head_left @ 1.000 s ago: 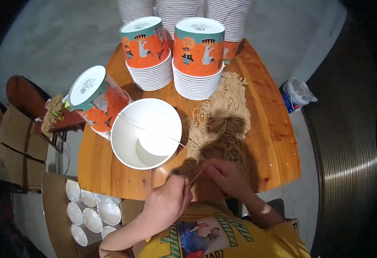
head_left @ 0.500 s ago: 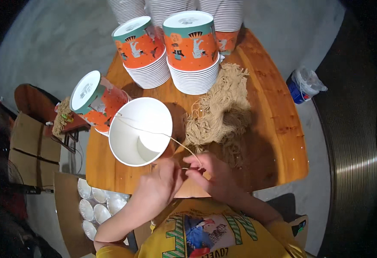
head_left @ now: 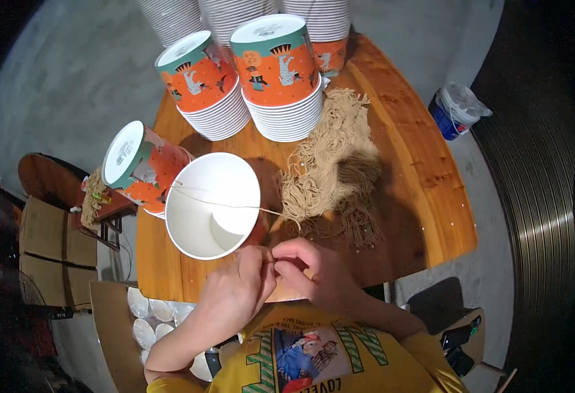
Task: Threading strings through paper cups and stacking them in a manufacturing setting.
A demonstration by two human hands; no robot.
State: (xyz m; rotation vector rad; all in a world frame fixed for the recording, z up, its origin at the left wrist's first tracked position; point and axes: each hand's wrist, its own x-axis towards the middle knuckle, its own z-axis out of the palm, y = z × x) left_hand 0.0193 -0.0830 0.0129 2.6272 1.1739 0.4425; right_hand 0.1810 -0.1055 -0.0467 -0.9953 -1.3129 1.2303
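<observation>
A large white paper bucket (head_left: 189, 219) leans with its mouth towards me, just beyond my hands. One end of a thin beige cord (head_left: 235, 207) sits at the bucket's left rim, and the cord crosses the mouth and droops over the right side towards my right hand. My left hand (head_left: 238, 285) is closed, its fingertips pinched together at the table's near edge. Touching them, my right hand (head_left: 307, 265) pinches with thumb and forefinger. The cord's end between the fingertips is mostly hidden. To the right lies a tangled heap of beige cords (head_left: 330, 177).
An orange and green bucket stack (head_left: 146, 167) lies tilted against the white bucket. Upturned nested stacks (head_left: 277, 72) stand at the back of the wooden table (head_left: 425, 190). A carton of white bowls (head_left: 107, 321) is at lower left. A blue pail (head_left: 454, 114) stands on the floor, right.
The cord loop over my right fingers has slipped down and out of sight. My hands have come together, fingertips touching. The whole view has shifted slightly.
</observation>
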